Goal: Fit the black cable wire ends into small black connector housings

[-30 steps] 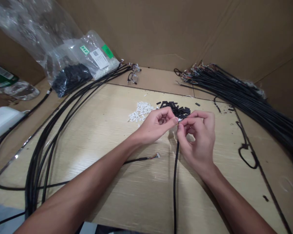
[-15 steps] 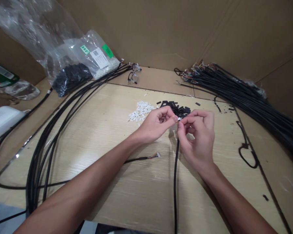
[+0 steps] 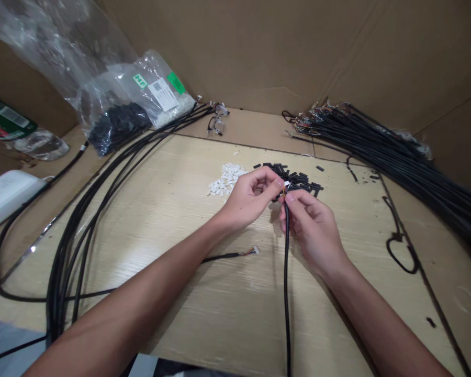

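Between the thumb and fingers of my left hand (image 3: pixel 255 192) is a small white connector (image 3: pixel 286 184), at the end of thin coloured wires (image 3: pixel 284 192). My right hand (image 3: pixel 312 217) pinches the wires just below it, where they come out of a black cable (image 3: pixel 287 272) that runs down to the table's front edge. Behind my hands lies a pile of short black pieces (image 3: pixel 304 183). A pile of small white connector housings (image 3: pixel 225 179) is left of it. Another cable end with a white connector (image 3: pixel 255 250) rests on the table below my left wrist.
Several long black cables (image 3: pixel 90 209) curve along the left side. At the back left are plastic bags of black parts (image 3: pixel 120 125) and white parts (image 3: pixel 176 109), with eyeglasses (image 3: pixel 216 124) beside them. A bottle (image 3: pixel 11 123) lies far left. A thick cable bundle (image 3: pixel 380 141) spans the right.
My right fingers have shifted from the white connector down to the wires and cable top, uncovering more black pieces behind. My left hand stays at the connector.
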`<act>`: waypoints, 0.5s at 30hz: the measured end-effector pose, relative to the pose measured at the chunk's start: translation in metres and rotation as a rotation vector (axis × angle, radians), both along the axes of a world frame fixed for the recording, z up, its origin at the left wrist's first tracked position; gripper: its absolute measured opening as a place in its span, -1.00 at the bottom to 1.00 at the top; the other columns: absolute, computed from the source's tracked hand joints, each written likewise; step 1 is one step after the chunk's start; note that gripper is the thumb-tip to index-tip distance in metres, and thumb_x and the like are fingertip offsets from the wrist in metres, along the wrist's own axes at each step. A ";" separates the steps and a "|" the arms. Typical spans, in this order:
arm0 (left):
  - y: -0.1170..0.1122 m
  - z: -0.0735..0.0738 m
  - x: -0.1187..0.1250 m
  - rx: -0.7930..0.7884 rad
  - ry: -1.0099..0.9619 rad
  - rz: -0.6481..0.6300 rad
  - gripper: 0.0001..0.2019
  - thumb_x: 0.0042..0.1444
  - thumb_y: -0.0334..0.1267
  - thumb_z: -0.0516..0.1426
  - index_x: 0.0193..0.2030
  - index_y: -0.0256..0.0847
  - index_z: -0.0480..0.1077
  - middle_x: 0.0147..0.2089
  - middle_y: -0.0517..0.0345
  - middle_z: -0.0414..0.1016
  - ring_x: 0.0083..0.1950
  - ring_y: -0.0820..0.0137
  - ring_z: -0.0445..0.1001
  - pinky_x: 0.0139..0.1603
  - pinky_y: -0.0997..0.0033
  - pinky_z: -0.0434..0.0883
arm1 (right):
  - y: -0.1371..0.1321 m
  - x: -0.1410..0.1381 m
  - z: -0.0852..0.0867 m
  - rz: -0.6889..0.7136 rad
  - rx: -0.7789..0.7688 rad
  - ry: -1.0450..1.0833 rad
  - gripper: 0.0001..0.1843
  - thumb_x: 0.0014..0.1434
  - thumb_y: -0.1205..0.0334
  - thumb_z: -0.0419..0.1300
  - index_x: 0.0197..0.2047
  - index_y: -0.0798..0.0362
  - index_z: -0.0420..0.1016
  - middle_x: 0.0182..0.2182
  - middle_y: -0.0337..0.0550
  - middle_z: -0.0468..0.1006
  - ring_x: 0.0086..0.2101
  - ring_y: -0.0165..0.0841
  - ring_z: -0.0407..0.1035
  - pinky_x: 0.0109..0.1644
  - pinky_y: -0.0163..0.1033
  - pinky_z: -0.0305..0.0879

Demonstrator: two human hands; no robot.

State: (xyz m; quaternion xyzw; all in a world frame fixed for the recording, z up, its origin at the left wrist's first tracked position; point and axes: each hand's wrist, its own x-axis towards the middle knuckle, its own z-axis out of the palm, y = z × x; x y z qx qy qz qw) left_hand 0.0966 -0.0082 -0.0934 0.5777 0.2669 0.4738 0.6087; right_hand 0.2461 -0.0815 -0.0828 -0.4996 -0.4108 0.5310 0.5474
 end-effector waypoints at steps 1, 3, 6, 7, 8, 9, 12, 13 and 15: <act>0.000 0.000 0.000 0.007 0.008 0.009 -0.55 0.31 0.15 0.41 -0.28 -0.17 0.44 -0.39 0.25 0.49 -0.36 0.49 0.44 -0.29 0.45 0.39 | 0.000 -0.001 0.000 -0.018 0.016 -0.010 -0.47 0.20 -0.30 0.59 -0.26 -0.02 0.61 -0.50 -0.34 0.51 -0.56 -0.47 0.32 -0.53 -0.35 0.27; -0.001 -0.001 0.000 0.008 0.030 0.024 -0.53 0.28 0.18 0.43 -0.29 -0.18 0.47 -0.39 0.22 0.50 -0.37 0.49 0.42 -0.33 0.45 0.35 | 0.000 -0.002 0.000 -0.045 0.049 -0.043 -0.46 0.21 -0.30 0.59 -0.30 -0.01 0.58 -0.52 -0.35 0.48 -0.57 -0.49 0.27 -0.53 -0.36 0.23; -0.002 -0.002 0.001 0.014 0.067 0.059 -0.54 0.23 0.15 0.48 -0.29 -0.20 0.51 -0.38 0.21 0.50 -0.40 0.51 0.34 -0.40 0.46 0.26 | 0.000 -0.004 -0.003 -0.098 0.087 -0.081 -0.46 0.23 -0.28 0.58 -0.31 0.00 0.56 -0.52 -0.35 0.49 -0.55 -0.50 0.26 -0.51 -0.37 0.21; -0.002 -0.002 0.000 0.019 0.076 0.071 -0.56 0.23 0.11 0.49 -0.29 -0.20 0.51 -0.39 0.21 0.48 -0.41 0.52 0.31 -0.41 0.46 0.22 | 0.000 -0.004 -0.004 -0.127 0.091 -0.081 -0.47 0.22 -0.27 0.59 -0.30 0.00 0.57 -0.52 -0.35 0.50 -0.54 -0.49 0.27 -0.50 -0.37 0.21; -0.003 -0.002 0.000 0.027 0.084 0.077 -0.59 0.22 0.07 0.49 -0.29 -0.20 0.52 -0.40 0.23 0.46 -0.42 0.52 0.28 -0.42 0.47 0.20 | 0.000 -0.004 -0.005 -0.156 0.089 -0.075 -0.47 0.20 -0.27 0.60 -0.29 0.00 0.57 -0.51 -0.35 0.50 -0.53 -0.49 0.28 -0.50 -0.38 0.21; -0.003 -0.002 0.000 0.033 0.091 0.079 -0.62 0.23 0.03 0.49 -0.29 -0.20 0.52 -0.41 0.25 0.44 -0.43 0.53 0.25 -0.43 0.47 0.17 | 0.000 -0.005 -0.006 -0.182 0.081 -0.066 -0.47 0.19 -0.27 0.61 -0.27 -0.01 0.58 -0.51 -0.35 0.50 -0.53 -0.49 0.28 -0.49 -0.38 0.21; -0.004 -0.004 0.000 0.032 0.130 0.053 -0.72 0.27 -0.09 0.44 -0.26 -0.20 0.53 -0.42 0.26 0.42 -0.44 0.54 0.21 -0.44 0.47 0.16 | 0.001 -0.005 -0.009 -0.231 0.054 -0.032 -0.46 0.15 -0.28 0.62 -0.25 -0.02 0.58 -0.51 -0.35 0.49 -0.52 -0.47 0.28 -0.50 -0.38 0.21; -0.004 -0.005 0.000 0.028 0.146 0.042 -0.75 0.28 -0.11 0.42 -0.26 -0.21 0.53 -0.41 0.26 0.43 -0.44 0.53 0.22 -0.43 0.48 0.17 | 0.001 -0.005 -0.009 -0.239 0.052 -0.024 -0.46 0.14 -0.28 0.63 -0.24 -0.03 0.58 -0.51 -0.35 0.49 -0.52 -0.47 0.28 -0.50 -0.38 0.21; -0.004 -0.006 0.000 0.022 0.170 0.032 -0.78 0.32 -0.13 0.37 -0.24 -0.21 0.53 -0.37 0.23 0.47 -0.41 0.52 0.28 -0.40 0.48 0.22 | 0.001 -0.005 -0.010 -0.238 0.057 -0.014 -0.46 0.14 -0.28 0.63 -0.24 -0.03 0.58 -0.52 -0.36 0.49 -0.52 -0.47 0.29 -0.48 -0.38 0.22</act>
